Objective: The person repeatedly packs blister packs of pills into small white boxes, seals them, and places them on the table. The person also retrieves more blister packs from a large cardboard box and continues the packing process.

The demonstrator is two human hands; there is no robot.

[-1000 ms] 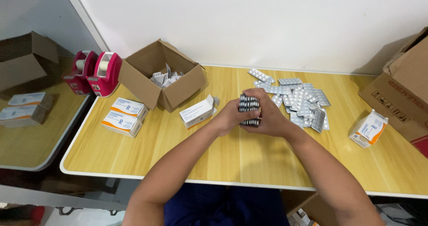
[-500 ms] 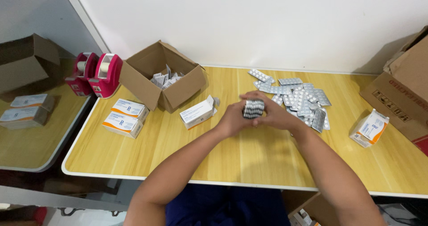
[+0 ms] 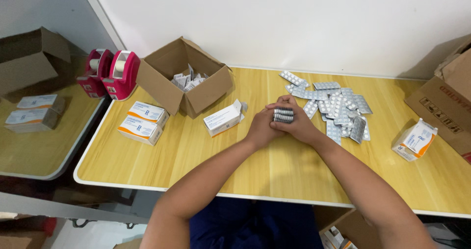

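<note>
Both hands, left hand [image 3: 260, 127] and right hand [image 3: 294, 124], clamp a stack of blister strips [image 3: 283, 115] between them, squaring its edges just beside the loose pile [image 3: 338, 109].

Both hands meet over the wooden table [image 3: 274, 170], the left hand [image 3: 260, 127] and right hand [image 3: 294, 124] closed together around a stack of silver blister packs [image 3: 283, 115] held edge-up between them. Just right of them lies a loose pile of blister packs [image 3: 333, 106]. An opened white medicine box [image 3: 223, 119] lies near the left hand — beyond it, an open cardboard box [image 3: 184, 77] holding folded leaflets, two closed medicine boxes [image 3: 143, 123] and two pink tape dispensers [image 3: 110, 74].
</note>
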